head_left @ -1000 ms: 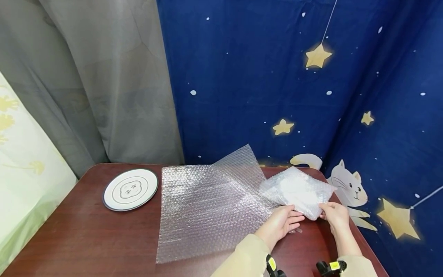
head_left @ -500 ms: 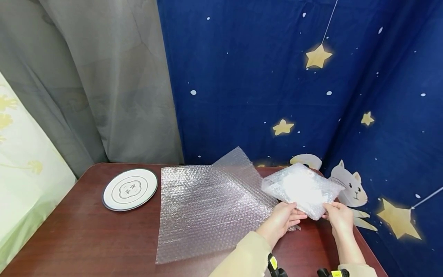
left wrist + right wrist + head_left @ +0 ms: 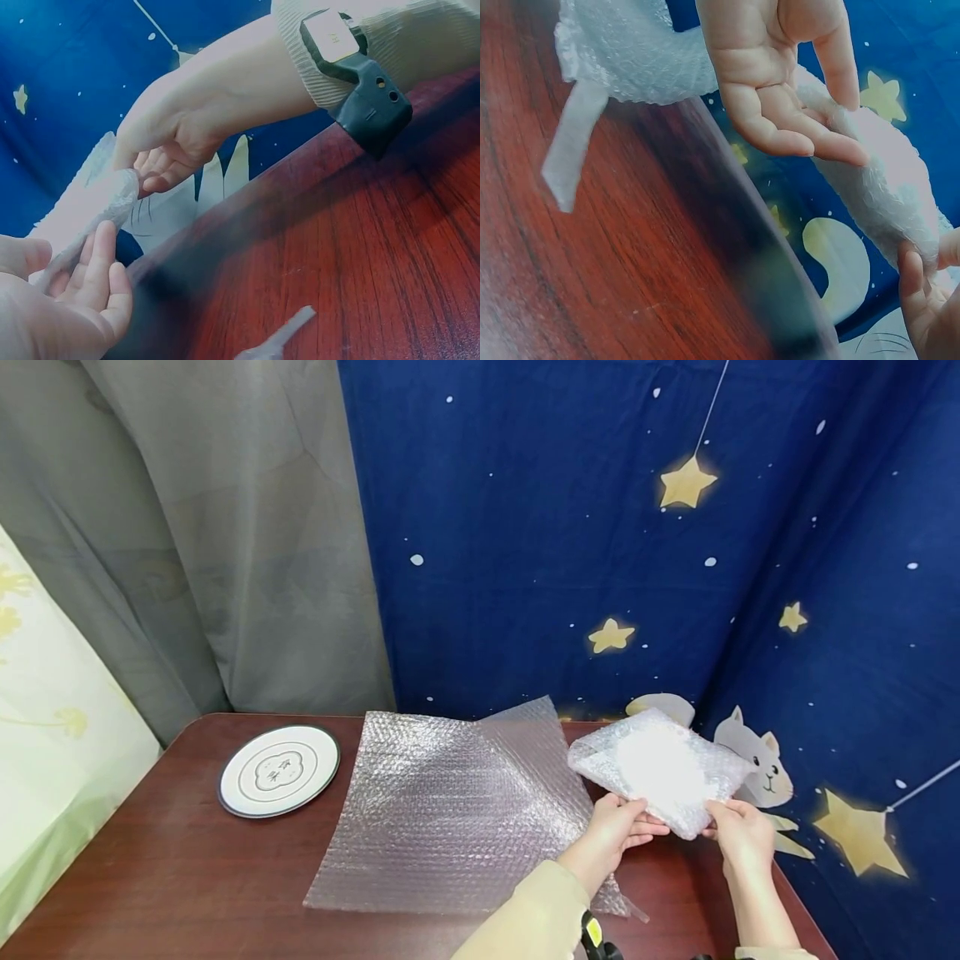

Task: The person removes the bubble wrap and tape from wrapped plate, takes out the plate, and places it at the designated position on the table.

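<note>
A bundle of bubble wrap (image 3: 660, 768) with a bright white glare over its middle is held above the table's right end, tilted up. What lies inside cannot be made out. My left hand (image 3: 618, 831) pinches its near edge, thumb on top and fingers beneath. At the near right corner my right hand (image 3: 742, 835) grips it between thumb and fingers. Both hands also show on the bundle's edge in the left wrist view. A large loose sheet of bubble wrap (image 3: 450, 810) lies to the left, partly behind my left forearm.
A white plate (image 3: 279, 772) with a dark rim and a printed centre sits at the table's left. The brown table (image 3: 187, 877) backs onto a grey curtain (image 3: 300, 568) and a blue star-patterned curtain (image 3: 525, 527).
Both hands have raised the bundle slightly and moved it right. The loose sheet has shifted, its near left corner sliding left and its back flap sinking lower.
</note>
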Action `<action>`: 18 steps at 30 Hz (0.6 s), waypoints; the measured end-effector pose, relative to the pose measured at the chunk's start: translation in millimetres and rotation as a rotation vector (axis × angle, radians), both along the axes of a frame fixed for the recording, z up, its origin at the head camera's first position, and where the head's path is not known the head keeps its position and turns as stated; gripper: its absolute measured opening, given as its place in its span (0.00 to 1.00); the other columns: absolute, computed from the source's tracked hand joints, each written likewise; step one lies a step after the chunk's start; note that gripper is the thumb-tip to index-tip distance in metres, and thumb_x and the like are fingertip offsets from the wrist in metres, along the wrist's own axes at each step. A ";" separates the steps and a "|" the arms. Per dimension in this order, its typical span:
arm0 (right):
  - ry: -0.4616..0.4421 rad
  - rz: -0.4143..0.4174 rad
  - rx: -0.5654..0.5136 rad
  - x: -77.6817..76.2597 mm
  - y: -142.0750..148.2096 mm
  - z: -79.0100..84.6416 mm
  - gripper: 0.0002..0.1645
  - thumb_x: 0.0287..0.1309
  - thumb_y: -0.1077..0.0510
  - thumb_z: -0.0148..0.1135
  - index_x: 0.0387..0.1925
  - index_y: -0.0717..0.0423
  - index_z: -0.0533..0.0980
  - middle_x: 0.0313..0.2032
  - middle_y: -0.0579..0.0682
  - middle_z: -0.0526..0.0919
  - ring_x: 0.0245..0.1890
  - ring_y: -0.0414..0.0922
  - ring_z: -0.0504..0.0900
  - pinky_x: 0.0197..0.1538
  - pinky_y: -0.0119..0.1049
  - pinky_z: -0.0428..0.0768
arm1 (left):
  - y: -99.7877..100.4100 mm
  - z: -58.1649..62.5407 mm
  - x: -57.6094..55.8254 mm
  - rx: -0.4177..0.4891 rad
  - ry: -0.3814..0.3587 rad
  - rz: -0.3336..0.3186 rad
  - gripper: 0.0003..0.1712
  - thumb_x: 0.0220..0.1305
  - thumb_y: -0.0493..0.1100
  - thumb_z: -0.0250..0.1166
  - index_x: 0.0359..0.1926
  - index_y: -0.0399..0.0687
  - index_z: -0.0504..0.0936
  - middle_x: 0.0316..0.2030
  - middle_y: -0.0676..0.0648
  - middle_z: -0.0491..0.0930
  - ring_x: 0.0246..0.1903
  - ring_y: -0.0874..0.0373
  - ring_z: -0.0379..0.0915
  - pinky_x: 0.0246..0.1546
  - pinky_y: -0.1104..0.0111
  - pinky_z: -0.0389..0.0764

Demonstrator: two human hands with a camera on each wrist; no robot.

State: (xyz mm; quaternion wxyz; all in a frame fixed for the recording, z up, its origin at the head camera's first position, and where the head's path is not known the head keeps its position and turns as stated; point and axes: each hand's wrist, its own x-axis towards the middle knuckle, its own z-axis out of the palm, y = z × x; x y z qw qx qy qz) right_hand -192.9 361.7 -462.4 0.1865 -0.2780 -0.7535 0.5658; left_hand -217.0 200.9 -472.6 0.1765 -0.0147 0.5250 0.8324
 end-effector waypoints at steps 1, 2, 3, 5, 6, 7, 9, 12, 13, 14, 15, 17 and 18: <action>0.004 -0.001 -0.002 -1.2 0.2 1.1 0.22 0.60 0.61 0.60 0.49 0.76 0.70 0.25 0.48 0.75 0.17 0.39 0.77 0.24 0.33 0.82 | 0.4 0.6 -1.1 0.002 0.001 0.004 0.04 0.64 0.34 0.56 0.36 0.39 0.68 0.26 0.35 0.82 0.32 0.43 0.83 0.28 0.69 0.81; 0.009 -0.002 -0.005 -2.7 0.4 2.2 0.22 0.60 0.61 0.60 0.49 0.76 0.70 0.25 0.47 0.76 0.17 0.39 0.77 0.24 0.33 0.82 | 0.7 1.5 -2.2 0.002 0.005 0.008 0.04 0.64 0.34 0.56 0.36 0.39 0.68 0.26 0.35 0.82 0.32 0.43 0.83 0.28 0.69 0.81; 0.017 -0.003 -0.005 -4.3 0.6 3.2 0.22 0.59 0.62 0.60 0.49 0.76 0.70 0.24 0.46 0.76 0.17 0.39 0.77 0.24 0.33 0.82 | 1.1 2.1 -3.4 0.004 0.006 0.013 0.04 0.64 0.34 0.57 0.35 0.39 0.68 0.26 0.35 0.82 0.32 0.43 0.83 0.28 0.69 0.81; 0.033 -0.015 -0.020 -3.4 0.0 4.5 0.22 0.59 0.62 0.60 0.49 0.76 0.70 0.23 0.44 0.76 0.17 0.38 0.77 0.23 0.32 0.81 | 0.9 3.6 -3.2 -0.001 0.011 0.012 0.05 0.64 0.34 0.57 0.35 0.39 0.68 0.25 0.35 0.82 0.31 0.43 0.83 0.27 0.70 0.81; 0.038 -0.023 -0.029 -3.0 -0.4 5.2 0.22 0.59 0.63 0.60 0.49 0.75 0.70 0.22 0.42 0.77 0.16 0.38 0.77 0.23 0.32 0.81 | 0.9 4.5 -3.0 -0.004 0.015 0.010 0.05 0.63 0.33 0.57 0.34 0.40 0.68 0.25 0.35 0.82 0.31 0.43 0.83 0.26 0.70 0.81; 0.045 -0.029 -0.045 -2.6 -0.6 6.2 0.21 0.59 0.63 0.60 0.49 0.75 0.70 0.21 0.41 0.77 0.16 0.37 0.77 0.23 0.32 0.81 | 0.9 5.4 -2.9 -0.004 0.019 0.009 0.05 0.63 0.33 0.57 0.34 0.40 0.68 0.25 0.34 0.82 0.31 0.43 0.83 0.26 0.70 0.81; 0.066 -0.034 -0.067 -1.4 -0.8 8.0 0.21 0.59 0.63 0.61 0.49 0.75 0.69 0.20 0.39 0.77 0.15 0.37 0.77 0.22 0.31 0.81 | 0.8 7.4 -2.5 -0.006 0.024 0.008 0.05 0.63 0.33 0.57 0.34 0.40 0.68 0.25 0.34 0.82 0.31 0.42 0.83 0.25 0.71 0.81; 0.097 -0.047 -0.094 -0.1 -1.7 11.3 0.19 0.59 0.64 0.61 0.47 0.74 0.69 0.18 0.37 0.77 0.14 0.36 0.76 0.21 0.31 0.80 | 1.1 9.7 -2.3 -0.005 0.036 0.005 0.04 0.62 0.33 0.57 0.34 0.40 0.69 0.25 0.34 0.82 0.31 0.41 0.83 0.24 0.71 0.81; 0.105 -0.049 -0.094 0.5 -2.1 12.3 0.19 0.59 0.64 0.60 0.47 0.74 0.69 0.17 0.37 0.77 0.13 0.36 0.76 0.20 0.30 0.80 | 1.2 10.4 -2.4 -0.004 0.040 0.005 0.04 0.62 0.33 0.57 0.34 0.40 0.69 0.25 0.34 0.82 0.31 0.41 0.83 0.24 0.71 0.81; 0.113 -0.049 -0.090 1.0 -2.5 13.3 0.19 0.59 0.65 0.60 0.47 0.75 0.69 0.17 0.37 0.77 0.13 0.36 0.75 0.20 0.30 0.79 | 1.3 11.0 -2.4 -0.004 0.044 0.005 0.04 0.61 0.33 0.57 0.34 0.40 0.69 0.25 0.33 0.82 0.31 0.41 0.83 0.24 0.70 0.81; 0.119 -0.058 -0.099 1.2 -3.1 14.4 0.18 0.59 0.65 0.60 0.47 0.74 0.70 0.17 0.37 0.77 0.13 0.36 0.75 0.19 0.30 0.79 | 1.4 11.6 -2.6 -0.002 0.048 0.005 0.04 0.61 0.32 0.57 0.34 0.40 0.69 0.25 0.33 0.82 0.31 0.40 0.83 0.24 0.70 0.81; 0.126 -0.060 -0.101 2.1 -4.0 16.2 0.17 0.59 0.65 0.60 0.46 0.74 0.70 0.16 0.38 0.77 0.12 0.36 0.75 0.19 0.29 0.79 | 1.4 12.5 -2.8 -0.004 0.053 0.006 0.04 0.60 0.32 0.57 0.34 0.40 0.69 0.25 0.33 0.82 0.30 0.40 0.83 0.24 0.69 0.82; 0.128 -0.060 -0.099 2.4 -4.3 16.9 0.16 0.59 0.66 0.60 0.45 0.73 0.70 0.16 0.38 0.77 0.12 0.36 0.75 0.19 0.29 0.78 | 1.2 13.0 -2.9 -0.004 0.055 0.005 0.04 0.60 0.32 0.57 0.34 0.39 0.69 0.24 0.33 0.82 0.30 0.40 0.83 0.24 0.69 0.82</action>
